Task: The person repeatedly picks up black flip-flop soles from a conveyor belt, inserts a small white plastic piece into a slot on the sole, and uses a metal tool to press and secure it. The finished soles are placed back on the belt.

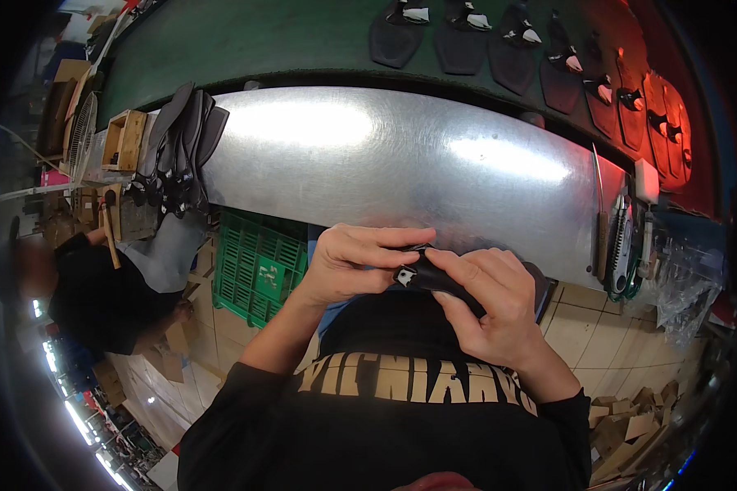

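In front of my body, close to the near edge of the metal table (401, 155), both hands hold a black, soft-looking piece (434, 278) with a small white patch at its left end. My left hand (348, 260) pinches that end, its fingers pressed together over the edge. On the other side, my right hand (495, 299) grips the body of the piece, thumb below and fingers on top. The piece's right part runs behind my right hand, so its full shape is hidden.
Dark flat pieces (192, 131) are heaped on the table's left end beside a wooden box (124, 141). Similar pieces (463, 45) lie in a row on a green surface (262, 41). A green crate (258, 262) stands below. Tools (620, 245) lie right; a co-worker (106, 286) is left.
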Demonstrator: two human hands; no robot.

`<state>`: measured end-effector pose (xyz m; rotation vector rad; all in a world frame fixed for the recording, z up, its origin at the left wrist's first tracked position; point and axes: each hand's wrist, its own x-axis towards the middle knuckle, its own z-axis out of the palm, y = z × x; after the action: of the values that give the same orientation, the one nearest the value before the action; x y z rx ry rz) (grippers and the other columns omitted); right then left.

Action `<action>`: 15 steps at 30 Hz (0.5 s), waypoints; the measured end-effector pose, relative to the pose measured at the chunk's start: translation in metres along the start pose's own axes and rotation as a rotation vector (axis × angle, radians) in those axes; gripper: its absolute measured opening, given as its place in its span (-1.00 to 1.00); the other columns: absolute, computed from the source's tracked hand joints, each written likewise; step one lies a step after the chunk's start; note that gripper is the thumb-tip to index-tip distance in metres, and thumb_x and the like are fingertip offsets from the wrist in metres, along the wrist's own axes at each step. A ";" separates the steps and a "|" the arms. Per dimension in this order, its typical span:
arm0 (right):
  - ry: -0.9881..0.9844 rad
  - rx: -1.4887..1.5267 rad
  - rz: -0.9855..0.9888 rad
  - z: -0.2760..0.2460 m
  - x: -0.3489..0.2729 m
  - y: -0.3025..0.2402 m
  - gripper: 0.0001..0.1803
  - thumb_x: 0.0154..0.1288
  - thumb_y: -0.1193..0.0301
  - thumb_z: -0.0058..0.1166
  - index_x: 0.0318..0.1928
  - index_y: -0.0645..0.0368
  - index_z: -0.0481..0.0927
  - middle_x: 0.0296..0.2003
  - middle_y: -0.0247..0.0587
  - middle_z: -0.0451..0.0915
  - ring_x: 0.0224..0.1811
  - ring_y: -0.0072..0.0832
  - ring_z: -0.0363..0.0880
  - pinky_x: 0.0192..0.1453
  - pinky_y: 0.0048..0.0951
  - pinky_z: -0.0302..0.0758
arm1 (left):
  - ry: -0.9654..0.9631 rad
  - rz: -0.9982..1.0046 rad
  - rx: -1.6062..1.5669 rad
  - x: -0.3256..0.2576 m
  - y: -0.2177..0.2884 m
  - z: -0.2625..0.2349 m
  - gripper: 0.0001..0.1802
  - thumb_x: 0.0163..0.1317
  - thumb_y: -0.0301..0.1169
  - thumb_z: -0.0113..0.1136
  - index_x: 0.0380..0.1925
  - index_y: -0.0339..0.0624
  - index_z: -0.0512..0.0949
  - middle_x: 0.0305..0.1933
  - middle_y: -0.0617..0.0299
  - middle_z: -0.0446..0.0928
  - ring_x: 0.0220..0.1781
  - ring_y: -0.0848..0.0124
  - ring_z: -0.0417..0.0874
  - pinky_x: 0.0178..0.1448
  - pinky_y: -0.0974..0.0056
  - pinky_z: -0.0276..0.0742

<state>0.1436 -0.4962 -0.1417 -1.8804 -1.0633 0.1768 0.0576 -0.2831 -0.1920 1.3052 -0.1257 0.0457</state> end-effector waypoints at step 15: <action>0.011 0.192 0.262 0.007 -0.004 0.016 -0.59 0.01 0.56 0.22 -0.04 0.25 0.58 -0.37 -0.09 0.61 -0.35 -0.20 0.59 -0.18 -0.27 0.48 | 0.203 -0.246 -0.103 0.008 0.001 0.028 -0.52 0.11 -0.73 -0.02 0.07 -0.31 0.53 0.26 -0.12 0.40 0.15 0.30 0.57 -0.04 0.38 0.67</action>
<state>0.1474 -0.4974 -0.1588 -1.8365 -0.7611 0.4047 0.0636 -0.3105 -0.1826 1.1982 0.2034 -0.0380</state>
